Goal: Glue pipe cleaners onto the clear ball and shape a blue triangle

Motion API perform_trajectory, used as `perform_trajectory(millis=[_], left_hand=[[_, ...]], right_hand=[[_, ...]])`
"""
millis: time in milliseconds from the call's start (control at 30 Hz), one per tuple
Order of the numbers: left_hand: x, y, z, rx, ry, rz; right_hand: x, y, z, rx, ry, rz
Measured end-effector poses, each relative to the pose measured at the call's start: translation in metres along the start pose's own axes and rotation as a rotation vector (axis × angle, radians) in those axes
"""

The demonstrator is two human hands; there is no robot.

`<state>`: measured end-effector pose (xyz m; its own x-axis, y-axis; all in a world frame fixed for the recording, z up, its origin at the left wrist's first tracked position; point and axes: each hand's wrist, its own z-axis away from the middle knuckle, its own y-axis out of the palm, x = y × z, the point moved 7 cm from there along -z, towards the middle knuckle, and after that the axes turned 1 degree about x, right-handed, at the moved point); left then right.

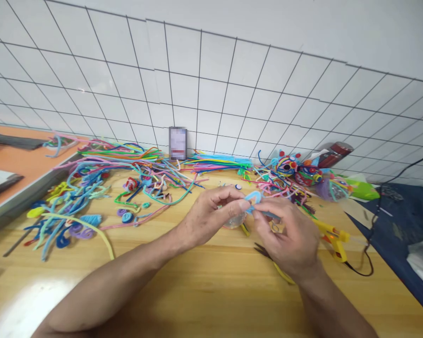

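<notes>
My left hand [211, 213] and my right hand [289, 234] meet above the middle of the wooden table [197, 291]. Both pinch a light blue pipe cleaner [254, 197] bent into a small loop between their fingertips. The left hand's fingers are curled, with something clear and rounded [236, 220] showing under them. The right hand's fingers are closed round the blue strand's other end. Dark scissors [262, 250] lie on the table just under the right hand.
Several loose coloured pipe cleaners [91, 188] cover the table's left and back. A yellow glue gun [333, 237] with a black cord lies at the right. Craft figures [289, 171] and a red can [334, 154] stand by the gridded wall. A dark blue mat [402, 220] lies far right.
</notes>
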<state>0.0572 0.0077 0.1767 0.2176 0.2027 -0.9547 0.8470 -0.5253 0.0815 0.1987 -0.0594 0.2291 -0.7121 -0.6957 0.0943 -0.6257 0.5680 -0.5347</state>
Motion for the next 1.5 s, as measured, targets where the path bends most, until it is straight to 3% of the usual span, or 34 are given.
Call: perform_trajectory(millis=[167,400,600,700,900,1500], left_hand=[[-0.001,0.001,-0.001,-0.006,-0.016,0.1],[0.012,0.004,-0.004,-0.064,-0.072,0.151],[0.011,0.001,-0.004,-0.093,-0.073,0.123],[0.009,0.001,-0.004,-0.068,-0.075,0.119],[0.009,0.003,-0.005,-0.054,-0.082,0.179],[0.018,0.004,-0.008,-0.112,-0.139,0.221]], right_hand=[[-0.012,-0.001,0.003,-0.046,0.186,-0.074],[-0.025,0.008,0.008,0.008,0.332,-0.197],[-0.047,0.024,0.017,0.172,0.631,-0.446],[-0.047,0.028,0.017,0.225,0.65,-0.473],[-0.052,0.027,0.02,0.147,0.69,-0.476],[-0.054,0.039,0.026,0.196,0.75,-0.563]])
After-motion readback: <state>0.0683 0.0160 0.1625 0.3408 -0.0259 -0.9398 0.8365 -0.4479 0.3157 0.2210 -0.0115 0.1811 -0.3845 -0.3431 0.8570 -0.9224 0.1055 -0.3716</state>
